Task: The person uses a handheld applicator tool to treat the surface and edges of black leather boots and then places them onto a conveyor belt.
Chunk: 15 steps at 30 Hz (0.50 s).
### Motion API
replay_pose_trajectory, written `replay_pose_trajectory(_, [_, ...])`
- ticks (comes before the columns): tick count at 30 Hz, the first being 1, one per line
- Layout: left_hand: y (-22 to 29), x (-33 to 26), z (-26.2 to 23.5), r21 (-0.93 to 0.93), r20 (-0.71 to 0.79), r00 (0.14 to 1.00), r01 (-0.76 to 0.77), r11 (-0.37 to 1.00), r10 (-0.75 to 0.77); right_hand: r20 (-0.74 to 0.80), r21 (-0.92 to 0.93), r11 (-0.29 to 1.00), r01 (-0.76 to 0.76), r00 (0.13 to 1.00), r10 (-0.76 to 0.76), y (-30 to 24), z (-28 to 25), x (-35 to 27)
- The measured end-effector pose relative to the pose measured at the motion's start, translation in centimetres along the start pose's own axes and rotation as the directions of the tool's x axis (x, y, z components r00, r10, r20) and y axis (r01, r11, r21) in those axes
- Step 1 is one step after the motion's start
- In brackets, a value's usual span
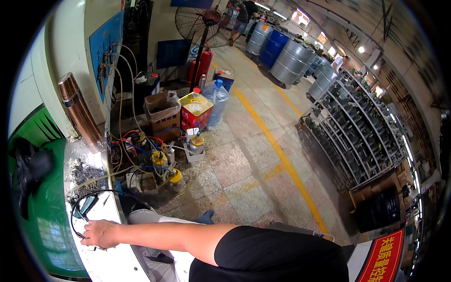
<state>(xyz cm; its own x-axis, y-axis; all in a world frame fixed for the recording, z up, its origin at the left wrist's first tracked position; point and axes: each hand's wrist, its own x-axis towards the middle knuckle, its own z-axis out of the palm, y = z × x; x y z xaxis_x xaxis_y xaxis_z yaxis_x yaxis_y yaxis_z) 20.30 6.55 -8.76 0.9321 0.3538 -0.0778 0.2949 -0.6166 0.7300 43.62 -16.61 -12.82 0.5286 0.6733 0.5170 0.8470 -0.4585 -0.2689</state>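
My right hand [101, 234] reaches to the white worktop [110, 261] at the lower left, its bare arm stretching across from a black sleeve. Its fingers are curled down at the edge of the top, and what they hold is too small and partly hidden to make out. A thin black cable [72, 214] loops round beside the fingers. Just beyond the hand lies a small dark teal object [87, 205]. Farther along, a copper-coloured thermos flask [79, 108] stands by a dirty, stained patch of the surface. My left hand is out of the picture.
Hoses run down to yellow-topped bottles [159, 159] on the floor, near a red box [196, 110], a cardboard box [162, 110] and a plastic water jug [217, 104]. Behind them stands a fan [211, 19]. Metal drums [291, 61] and a loaded rack [357, 131] fill the right side.
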Motion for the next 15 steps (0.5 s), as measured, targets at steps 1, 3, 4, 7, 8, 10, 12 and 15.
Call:
replay_pose_trajectory(1, [-0.3, 0.1, 0.0, 0.0, 0.009, 1.0, 0.008, 1.0, -0.008, 0.0, 0.006, 1.0, 0.006, 1.0, -0.006, 0.0, 0.0, 0.1])
replay_pose_trajectory(3, [-0.7, 0.1, -0.3, 0.0, 0.012, 1.0, 0.02, 1.0, -0.02, 0.002, 0.024, 0.999, 0.02, 1.0, -0.02, -0.2, 0.1, 0.3])
replay_pose_trajectory(4, [-0.7, -0.1, -0.6, 0.001, 0.011, 1.0, 0.029, 1.0, -0.029, 0.012, 0.015, 1.0, 0.012, 1.0, -0.012, -0.2, 0.1, 0.4])
replay_pose_trajectory(7, [1.2, -0.5, -0.1, 0.07, -0.046, 0.999, -0.004, 0.998, 0.007, 0.044, -0.003, 1.0, -0.002, 0.999, 0.002, -0.1, -0.2, 0.2])
replay_pose_trajectory(8, [1.5, -0.6, 0.1, 0.026, -0.04, 0.999, 0.016, 1.0, -0.015, 0.007, 0.015, 1.0, -0.009, 1.0, 0.009, 0.1, 0.1, -0.1])
replay_pose_trajectory(10, [1.9, -0.3, 0.1, -0.063, -0.025, 0.998, 0.051, 0.997, -0.052, 0.006, 0.052, 0.998, -0.024, 1.0, 0.024, 0.1, -0.1, 0.0])
replay_pose_trajectory(12, [2.1, -0.2, 0.2, -0.033, -0.048, 0.999, -0.024, 0.999, 0.022, -0.049, 0.045, 0.999, 0.003, 0.999, -0.001, -0.1, -0.4, 0.2])
replay_pose_trajectory(15, [1.4, -0.5, 0.0, -0.054, -0.077, 0.996, -0.045, 0.998, 0.041, -0.076, 0.026, 0.999, 0.034, 0.997, -0.032, -0.1, -0.6, 0.3])
